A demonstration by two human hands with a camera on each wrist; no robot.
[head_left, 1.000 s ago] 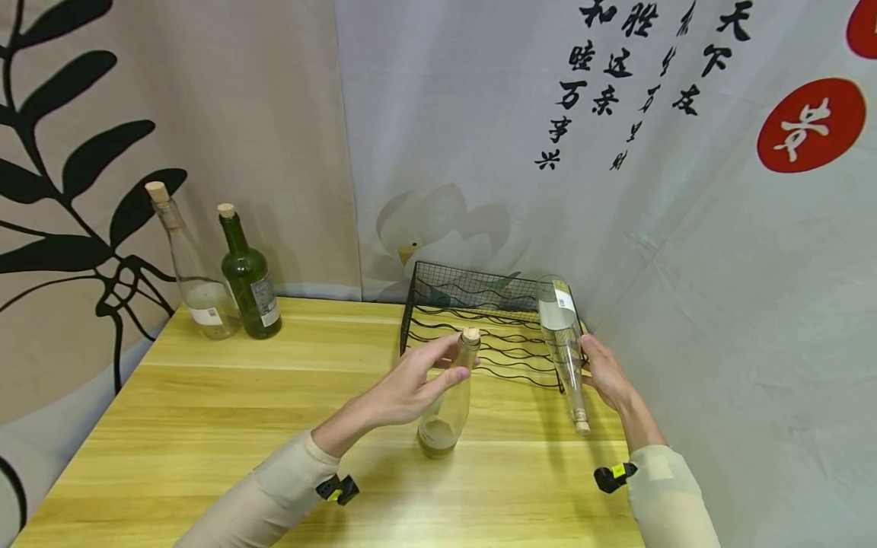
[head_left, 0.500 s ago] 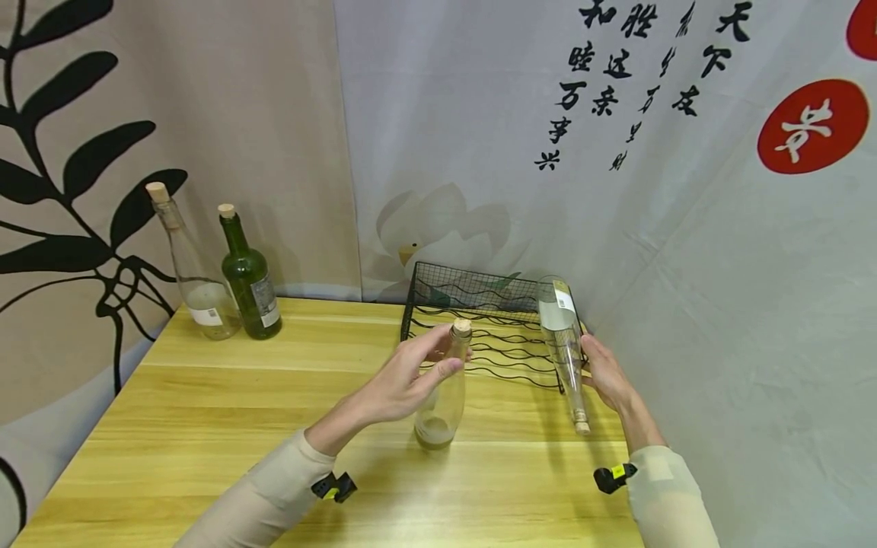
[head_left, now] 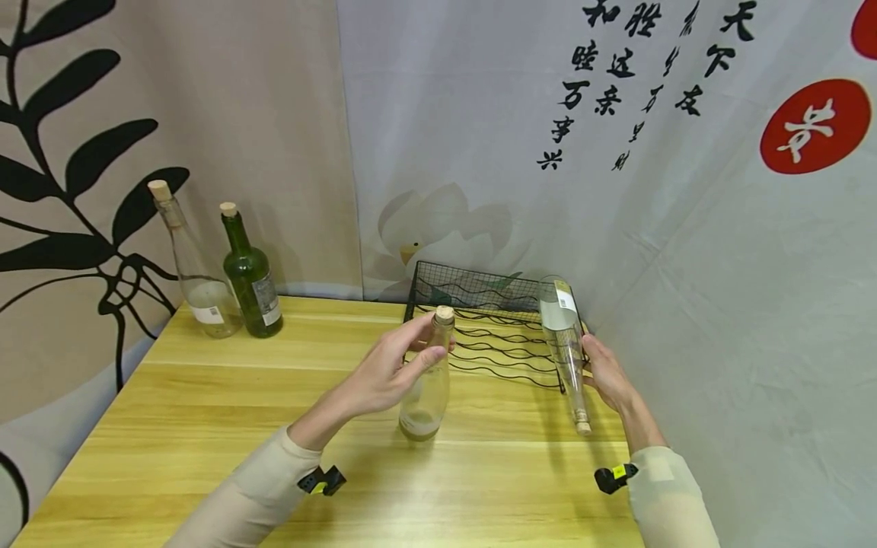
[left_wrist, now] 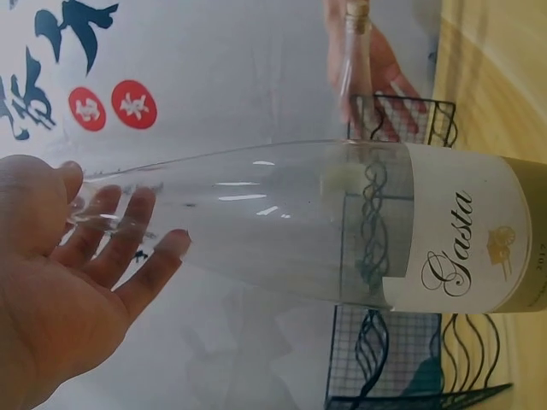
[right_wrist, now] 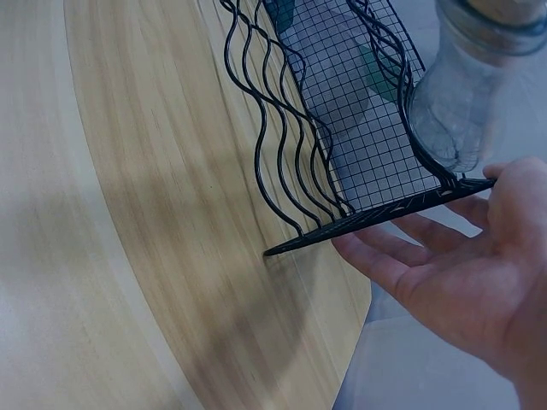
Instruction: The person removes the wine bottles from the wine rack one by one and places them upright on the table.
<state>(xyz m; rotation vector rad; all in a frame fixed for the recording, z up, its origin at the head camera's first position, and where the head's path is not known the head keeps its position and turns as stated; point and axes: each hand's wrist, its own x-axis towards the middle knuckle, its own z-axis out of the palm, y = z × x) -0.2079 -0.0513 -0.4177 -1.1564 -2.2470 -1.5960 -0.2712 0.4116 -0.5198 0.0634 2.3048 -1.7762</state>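
Note:
By its neck, just below the cork, my left hand grips a clear glass wine bottle; thumb and fingers wrap either side. It is nearly upright, and a white label reading "Gasta" shows low on it in the left wrist view. My right hand rests against the right side of a black wire wine rack, its fingers extended along the outside of the side frame. In the rack's rightmost place lies another corked clear bottle, neck toward me.
A corked clear bottle and a corked green bottle stand at the back left of the wooden table. Behind the table hangs a printed cloth, with another pale cloth wall along the right side.
My left hand has moved the held bottle left and slightly away from me, in front of the rack's left part. My right hand, the rack and the other bottles have stayed put.

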